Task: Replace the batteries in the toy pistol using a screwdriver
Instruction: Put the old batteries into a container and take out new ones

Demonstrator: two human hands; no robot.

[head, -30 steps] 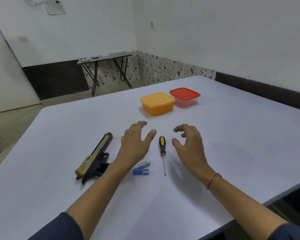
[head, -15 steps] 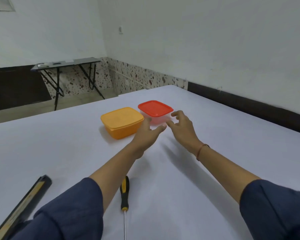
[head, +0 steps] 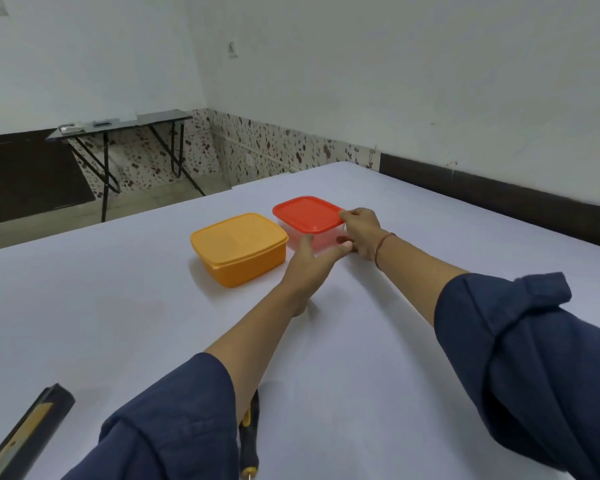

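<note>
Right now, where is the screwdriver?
In the head view, the screwdriver lies at the bottom edge, partly hidden by the left sleeve, right of the toy pistol.

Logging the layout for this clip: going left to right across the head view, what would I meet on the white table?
toy pistol → yellow box → red-lidded box → right hand

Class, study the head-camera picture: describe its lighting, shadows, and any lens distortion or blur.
Head view: soft, even light, no glare on the table or red-lidded box; faint shadows under the left hand and orange box; wide lens makes the near sleeves loom large; toy pistol at the lower edge slightly soft.
</note>
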